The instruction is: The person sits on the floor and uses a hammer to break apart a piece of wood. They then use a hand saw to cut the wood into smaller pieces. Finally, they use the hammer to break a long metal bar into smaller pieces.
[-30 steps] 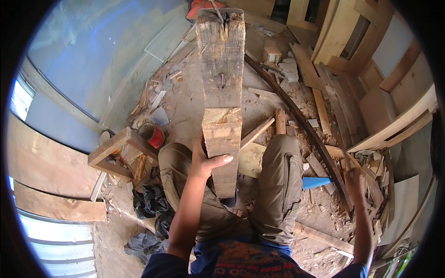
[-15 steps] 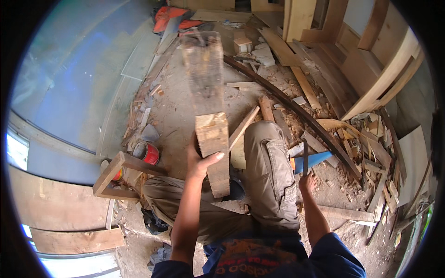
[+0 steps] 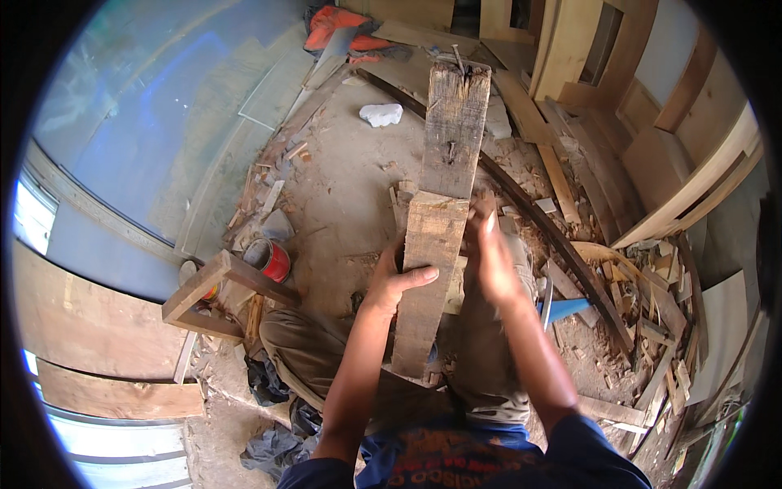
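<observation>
We steady the old plank [image 3: 436,244] running from our lap to the far floor; our left hand [image 3: 393,281] grips its left edge, our right hand [image 3: 491,259] lies open-fingered beside its right edge

Dirt floor [image 3: 342,187] lay littered with wood scraps [image 3: 652,301]. Timber frames [image 3: 700,171] leaned at far right; a blue wall [image 3: 122,122] stood left, daylight falling across it.

A rough carpentry workshop: offcuts and wood chips [image 3: 652,301] litter the dirt floor around the weathered beam [image 3: 440,204], planks [image 3: 562,49] leaning behind it.
</observation>
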Tool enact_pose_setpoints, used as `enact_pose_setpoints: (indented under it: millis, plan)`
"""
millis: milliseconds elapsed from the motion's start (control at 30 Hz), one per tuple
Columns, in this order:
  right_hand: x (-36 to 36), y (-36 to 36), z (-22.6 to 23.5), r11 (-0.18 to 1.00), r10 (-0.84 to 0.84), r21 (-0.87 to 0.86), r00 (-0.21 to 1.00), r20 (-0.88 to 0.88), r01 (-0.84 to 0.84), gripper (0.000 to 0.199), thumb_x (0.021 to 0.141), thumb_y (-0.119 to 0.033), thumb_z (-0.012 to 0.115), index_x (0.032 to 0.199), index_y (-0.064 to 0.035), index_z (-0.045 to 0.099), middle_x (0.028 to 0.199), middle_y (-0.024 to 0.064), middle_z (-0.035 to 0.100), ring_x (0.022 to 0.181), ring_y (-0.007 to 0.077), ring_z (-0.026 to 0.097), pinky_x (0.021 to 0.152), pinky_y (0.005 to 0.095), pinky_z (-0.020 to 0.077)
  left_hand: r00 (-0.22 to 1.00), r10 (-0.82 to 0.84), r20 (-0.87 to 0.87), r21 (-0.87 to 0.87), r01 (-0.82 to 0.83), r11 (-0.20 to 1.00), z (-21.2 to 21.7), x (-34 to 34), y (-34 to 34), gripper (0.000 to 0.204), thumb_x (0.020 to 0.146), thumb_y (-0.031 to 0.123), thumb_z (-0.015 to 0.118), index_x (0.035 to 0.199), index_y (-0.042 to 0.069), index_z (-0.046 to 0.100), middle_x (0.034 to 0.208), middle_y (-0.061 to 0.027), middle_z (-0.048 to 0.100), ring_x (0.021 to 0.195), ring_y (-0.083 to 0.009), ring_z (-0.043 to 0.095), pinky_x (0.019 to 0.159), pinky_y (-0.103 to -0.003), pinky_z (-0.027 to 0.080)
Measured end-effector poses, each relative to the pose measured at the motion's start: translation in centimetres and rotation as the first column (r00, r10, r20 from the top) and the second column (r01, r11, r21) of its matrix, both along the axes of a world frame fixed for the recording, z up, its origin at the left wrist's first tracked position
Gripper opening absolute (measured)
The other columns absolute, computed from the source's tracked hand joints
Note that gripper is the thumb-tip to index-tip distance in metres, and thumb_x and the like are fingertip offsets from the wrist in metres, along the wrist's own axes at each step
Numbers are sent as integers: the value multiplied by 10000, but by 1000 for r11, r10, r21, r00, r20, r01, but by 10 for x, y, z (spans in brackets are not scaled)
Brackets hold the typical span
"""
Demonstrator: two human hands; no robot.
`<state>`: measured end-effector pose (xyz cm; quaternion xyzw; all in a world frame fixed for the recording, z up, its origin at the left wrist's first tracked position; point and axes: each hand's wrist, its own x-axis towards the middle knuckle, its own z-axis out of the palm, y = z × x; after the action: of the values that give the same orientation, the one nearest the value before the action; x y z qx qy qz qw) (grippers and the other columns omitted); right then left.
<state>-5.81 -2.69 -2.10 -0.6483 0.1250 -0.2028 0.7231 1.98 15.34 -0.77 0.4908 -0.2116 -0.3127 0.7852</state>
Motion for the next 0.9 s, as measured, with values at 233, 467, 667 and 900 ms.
enact_pose_setpoints:
  millis: [233,467,667,900]
  plan:
    - [-7,89,-32,989,-145,39,988,46,143,967,968,-425,731,1554,154,225,1564,304,370,1484,331,348,1222,422,283,995,79,-68,35,-77,996,-41,-1,11,643,843,249,798,1372,-38,571,1241,-127,680,1150,-219,634,1024,-367,473]
    - [1,89,-61,967,-242,52,965,-104,248,828,1037,-453,615,1505,166,325,1470,315,490,1424,339,438,1184,405,334,946,316,-76,172,-299,938,-59,-11,0,531,969,325,739,1339,-31,606,1262,-112,679,1164,-196,618,1040,-344,451]
    - [9,74,-91,953,-273,-198,935,-227,230,603,1093,-458,491,1389,68,477,1258,344,612,1222,459,602,1027,465,466,959,266,96,311,-283,907,-73,-4,0,496,918,273,807,1277,-27,641,1236,-99,695,1105,-170,646,981,-347,497]
    - [13,76,-100,984,-148,92,988,-43,152,422,1057,-246,647,1358,-3,481,1175,110,634,1101,140,576,974,306,469,954,269,-131,343,-211,915,-86,16,15,475,823,169,850,1222,-14,669,1137,-102,718,1019,-187,693,889,-357,556]
